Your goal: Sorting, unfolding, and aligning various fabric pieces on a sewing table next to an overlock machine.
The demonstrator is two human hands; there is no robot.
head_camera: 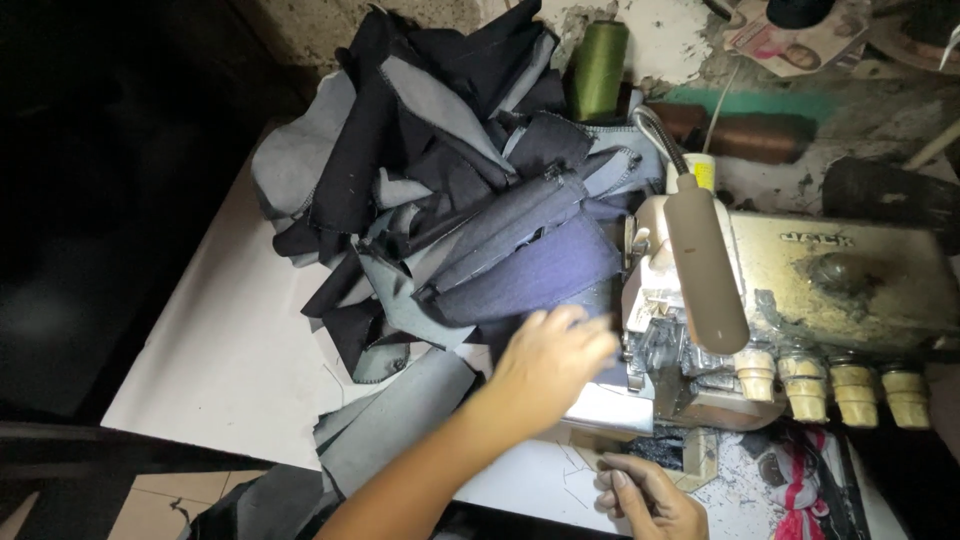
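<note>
Fingers of the left hand press flat, unclenched, on dark cloth beside the sewing machine. Right hand rests half curled on the table, holding nothing.

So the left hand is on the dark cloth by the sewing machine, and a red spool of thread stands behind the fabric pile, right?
Not quite: the spool of thread behind the fabric pile is green, not red, as the head view shows. The left hand does rest on dark cloth by the sewing machine.

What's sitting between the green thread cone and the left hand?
In the head view, a heap of dark and grey fabric pieces fills the stretch from the green thread cone down to the left hand.
</note>
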